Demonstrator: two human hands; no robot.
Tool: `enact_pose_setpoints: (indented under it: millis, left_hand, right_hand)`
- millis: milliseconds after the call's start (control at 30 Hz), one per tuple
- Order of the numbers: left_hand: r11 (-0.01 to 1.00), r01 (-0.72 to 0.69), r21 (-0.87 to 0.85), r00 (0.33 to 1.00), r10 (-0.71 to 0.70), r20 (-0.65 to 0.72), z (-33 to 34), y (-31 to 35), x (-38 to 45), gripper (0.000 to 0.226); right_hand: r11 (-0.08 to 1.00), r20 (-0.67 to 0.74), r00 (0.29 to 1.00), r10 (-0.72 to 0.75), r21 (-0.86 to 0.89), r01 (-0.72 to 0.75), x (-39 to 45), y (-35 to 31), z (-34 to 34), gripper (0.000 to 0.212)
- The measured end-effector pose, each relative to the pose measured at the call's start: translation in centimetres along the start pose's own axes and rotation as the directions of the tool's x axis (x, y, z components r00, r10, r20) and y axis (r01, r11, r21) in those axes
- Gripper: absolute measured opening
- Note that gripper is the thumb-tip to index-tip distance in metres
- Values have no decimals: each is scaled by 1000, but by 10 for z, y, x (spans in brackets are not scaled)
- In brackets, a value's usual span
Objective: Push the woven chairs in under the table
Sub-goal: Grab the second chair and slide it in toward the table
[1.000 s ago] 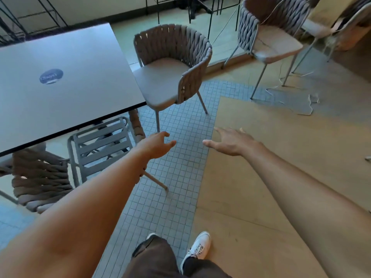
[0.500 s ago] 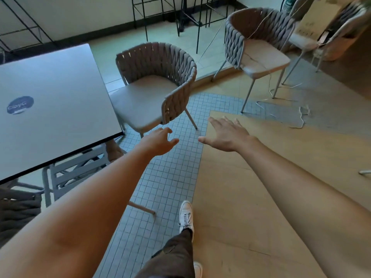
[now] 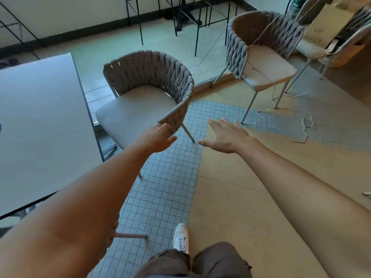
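Note:
A grey woven chair point(image 3: 148, 81) with a beige seat stands beside the right edge of the grey table point(image 3: 40, 121), its seat facing the table and only slightly under it. My left hand point(image 3: 158, 137) reaches toward the near end of the chair's woven armrest, fingers apart, right at it; contact is unclear. My right hand point(image 3: 226, 137) is spread open over the floor, to the right of the chair's leg and apart from it. A second woven chair point(image 3: 259, 47) stands farther off at the right, away from the table.
Thin black metal frames point(image 3: 180, 17) stand along the far wall. White cords point(image 3: 305, 127) lie on the floor near the second chair. More chairs and a cardboard box point(image 3: 329, 27) crowd the top right corner. My feet stand on small blue-grey tiles point(image 3: 164, 187).
I have stepped forward toward the first chair, which looks larger and nearer. Both hands have moved ahead; the left now reaches the chair's armrest end. The chairs under the table have slid out of view.

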State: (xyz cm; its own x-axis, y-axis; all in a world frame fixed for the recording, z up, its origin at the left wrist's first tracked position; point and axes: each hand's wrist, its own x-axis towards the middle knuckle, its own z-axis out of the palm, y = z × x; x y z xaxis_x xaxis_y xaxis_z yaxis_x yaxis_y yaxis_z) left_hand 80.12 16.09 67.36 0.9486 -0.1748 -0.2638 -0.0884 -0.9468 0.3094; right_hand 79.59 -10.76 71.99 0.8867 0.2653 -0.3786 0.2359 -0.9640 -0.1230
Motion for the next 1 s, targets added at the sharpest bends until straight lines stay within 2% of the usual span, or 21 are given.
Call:
enact_pose_setpoints:
  millis: [167,267,400,733,1000]
  left_hand:
    - [999,-4,-42,1000,5,29,-4,7,36,34]
    - [999,35,-32,999,-35,0,-4,16,60,44]
    - [998,58,-35,991,-62,-116,-3,30,93,53]
    - [964,265,-14,930,-259,-259,13,64,167,75]
    - [920,391,-20,898,-386,-214,28,69,205,82]
  right_hand:
    - [999,-1,1000,-29,17,29,44,21,-8,102]
    - [997,20,997,-73,3,73,79,36,-14,102]
    - [988,52,987,-153,-11,154,129,57,-22,102]
    - [913,129,916,-381,-104,394,238,100,-45,102]
    - [841,103,855,-509,-153,519,307,103,-48,106]
